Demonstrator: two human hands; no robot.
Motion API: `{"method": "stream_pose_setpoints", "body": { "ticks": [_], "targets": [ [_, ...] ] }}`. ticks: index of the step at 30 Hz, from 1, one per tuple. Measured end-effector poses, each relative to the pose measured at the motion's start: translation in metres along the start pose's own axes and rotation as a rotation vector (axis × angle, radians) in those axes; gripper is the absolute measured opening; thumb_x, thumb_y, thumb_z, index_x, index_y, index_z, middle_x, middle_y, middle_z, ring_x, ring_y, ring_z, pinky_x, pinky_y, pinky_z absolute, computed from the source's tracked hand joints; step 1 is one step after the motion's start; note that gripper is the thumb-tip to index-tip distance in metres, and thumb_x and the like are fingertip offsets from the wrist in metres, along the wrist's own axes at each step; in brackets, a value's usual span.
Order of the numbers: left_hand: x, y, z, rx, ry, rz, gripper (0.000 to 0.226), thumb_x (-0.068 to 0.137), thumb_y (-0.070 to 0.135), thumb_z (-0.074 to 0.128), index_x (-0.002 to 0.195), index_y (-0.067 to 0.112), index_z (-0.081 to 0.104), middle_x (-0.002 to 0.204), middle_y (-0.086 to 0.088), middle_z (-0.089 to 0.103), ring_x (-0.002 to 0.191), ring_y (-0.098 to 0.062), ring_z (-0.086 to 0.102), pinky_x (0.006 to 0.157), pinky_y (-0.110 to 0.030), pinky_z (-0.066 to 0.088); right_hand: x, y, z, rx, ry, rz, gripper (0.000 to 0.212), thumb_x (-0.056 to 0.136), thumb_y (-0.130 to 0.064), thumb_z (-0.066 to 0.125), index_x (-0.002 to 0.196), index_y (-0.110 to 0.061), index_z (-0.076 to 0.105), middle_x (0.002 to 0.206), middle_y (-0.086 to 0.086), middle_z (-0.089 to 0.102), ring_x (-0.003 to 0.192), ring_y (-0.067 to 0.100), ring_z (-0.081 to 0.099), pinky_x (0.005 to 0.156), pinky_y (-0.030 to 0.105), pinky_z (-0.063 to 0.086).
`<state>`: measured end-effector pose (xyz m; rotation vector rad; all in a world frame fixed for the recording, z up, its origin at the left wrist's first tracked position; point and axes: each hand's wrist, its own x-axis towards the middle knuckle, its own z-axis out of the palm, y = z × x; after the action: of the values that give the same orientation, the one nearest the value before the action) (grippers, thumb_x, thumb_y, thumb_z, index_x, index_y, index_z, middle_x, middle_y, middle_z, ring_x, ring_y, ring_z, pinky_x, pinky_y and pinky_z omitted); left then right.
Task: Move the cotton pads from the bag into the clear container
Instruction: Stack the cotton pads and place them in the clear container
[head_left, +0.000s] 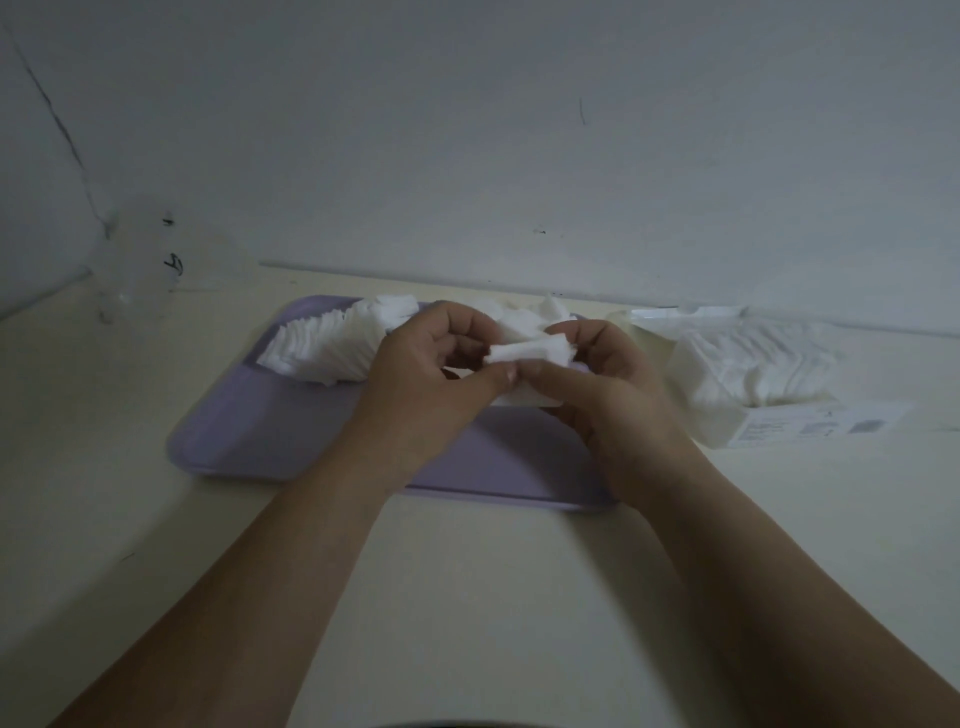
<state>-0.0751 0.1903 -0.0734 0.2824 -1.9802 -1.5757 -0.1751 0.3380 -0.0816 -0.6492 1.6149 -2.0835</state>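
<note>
Mid-transfer: left hand (415, 374) and right hand (613, 384) meet over the purple tray (260, 426), both pinching one small stack of pads (530, 351). On the tray, loose pads (322, 348) fanned at 10 o'clock; bag (753, 374) at 3, part full. Next, I'd guess: carry stack to clear container (140, 260), far 10 o'clock.

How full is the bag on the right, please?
Partly full: a row of white cotton pads shows through the bag.

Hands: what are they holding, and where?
A small stack of cotton pads, left hand pinching its left end, right hand its right end.
</note>
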Motion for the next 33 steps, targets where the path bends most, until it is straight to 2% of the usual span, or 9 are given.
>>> {"method": "stream_pose_setpoints", "body": {
  "ticks": [4, 8, 13, 17, 22, 24, 27, 30, 33],
  "targets": [
    [0.002, -0.002, -0.006, 0.065, -0.065, 0.035, 0.028, 0.083, 0.001, 0.082, 0.095, 0.023, 0.070, 0.097, -0.011, 0.072, 0.080, -0.017, 0.067, 0.078, -0.028, 0.056, -0.002, 0.000, -0.001, -0.213, 0.049, -0.082, 0.049, 0.061, -0.018, 0.087, 0.105, -0.019, 0.065, 0.112, 0.013, 0.074, 0.096, 0.024, 0.073, 0.083, 0.037, 0.062],
    [0.003, -0.007, -0.007, 0.115, -0.118, 0.034, 0.033, 0.085, 0.001, 0.080, 0.102, 0.028, 0.070, 0.106, -0.012, 0.068, 0.089, -0.035, 0.071, 0.083, -0.043, 0.059, -0.001, 0.000, -0.005, -0.290, 0.018, -0.131, 0.051, 0.069, -0.009, 0.083, 0.113, -0.026, 0.064, 0.118, -0.001, 0.071, 0.103, 0.025, 0.073, 0.087, 0.039, 0.063],
    [0.005, -0.016, -0.007, 0.229, -0.158, 0.045, 0.037, 0.078, 0.000, 0.084, 0.097, 0.028, 0.067, 0.093, -0.005, 0.069, 0.073, -0.008, 0.058, 0.068, -0.021, 0.049, 0.001, 0.005, -0.009, -0.609, -0.077, -0.134, 0.069, 0.081, 0.006, 0.075, 0.137, -0.031, 0.056, 0.117, -0.012, 0.066, 0.102, 0.019, 0.071, 0.096, 0.037, 0.059],
    [0.006, -0.020, -0.009, 0.224, -0.194, 0.013, 0.041, 0.075, -0.003, 0.085, 0.097, 0.027, 0.067, 0.089, -0.004, 0.065, 0.067, -0.009, 0.049, 0.066, -0.021, 0.047, 0.001, 0.007, -0.009, -0.789, -0.138, -0.121, 0.079, 0.082, -0.008, 0.078, 0.152, -0.028, 0.048, 0.135, -0.001, 0.062, 0.113, 0.011, 0.064, 0.098, 0.018, 0.049],
    [0.005, -0.018, -0.007, 0.214, -0.247, 0.023, 0.040, 0.074, -0.006, 0.082, 0.099, 0.023, 0.069, 0.095, -0.015, 0.070, 0.072, -0.015, 0.052, 0.066, -0.019, 0.049, 0.004, 0.009, -0.004, -0.835, -0.175, -0.120, 0.079, 0.085, -0.008, 0.079, 0.154, -0.023, 0.044, 0.148, 0.005, 0.050, 0.136, 0.019, 0.052, 0.111, 0.019, 0.038],
    [0.005, -0.017, -0.005, 0.258, -0.253, 0.029, 0.042, 0.076, -0.013, 0.076, 0.102, 0.018, 0.070, 0.096, -0.013, 0.070, 0.073, -0.014, 0.053, 0.066, -0.019, 0.049, 0.005, 0.010, -0.001, -0.863, -0.195, -0.124, 0.077, 0.085, -0.002, 0.074, 0.154, -0.021, 0.045, 0.152, 0.006, 0.046, 0.141, 0.018, 0.046, 0.108, 0.011, 0.031],
    [0.008, -0.018, -0.008, 0.270, -0.186, 0.034, 0.043, 0.075, -0.010, 0.073, 0.104, 0.022, 0.069, 0.095, -0.008, 0.070, 0.073, -0.009, 0.057, 0.070, -0.024, 0.052, 0.007, 0.010, -0.001, -0.869, -0.195, -0.132, 0.073, 0.082, 0.005, 0.065, 0.148, -0.020, 0.050, 0.146, 0.007, 0.049, 0.135, 0.020, 0.049, 0.103, 0.009, 0.034],
    [0.011, -0.020, -0.012, 0.269, -0.112, -0.046, 0.052, 0.066, 0.013, 0.077, 0.113, 0.031, 0.064, 0.090, 0.002, 0.063, 0.066, -0.006, 0.057, 0.066, -0.023, 0.049, 0.005, 0.009, 0.000, -0.832, -0.194, -0.126, 0.073, 0.072, 0.000, 0.062, 0.141, -0.023, 0.055, 0.140, 0.005, 0.053, 0.128, 0.018, 0.052, 0.096, 0.001, 0.035],
    [0.008, -0.018, -0.011, 0.304, -0.246, -0.092, 0.069, 0.066, 0.011, 0.090, 0.123, 0.035, 0.059, 0.077, -0.002, 0.059, 0.055, 0.001, 0.049, 0.059, -0.016, 0.042, 0.004, 0.012, 0.001, -0.757, -0.183, -0.111, 0.078, 0.065, -0.009, 0.060, 0.140, -0.029, 0.054, 0.139, 0.002, 0.055, 0.128, 0.013, 0.054, 0.102, 0.009, 0.039]
  ]
}}
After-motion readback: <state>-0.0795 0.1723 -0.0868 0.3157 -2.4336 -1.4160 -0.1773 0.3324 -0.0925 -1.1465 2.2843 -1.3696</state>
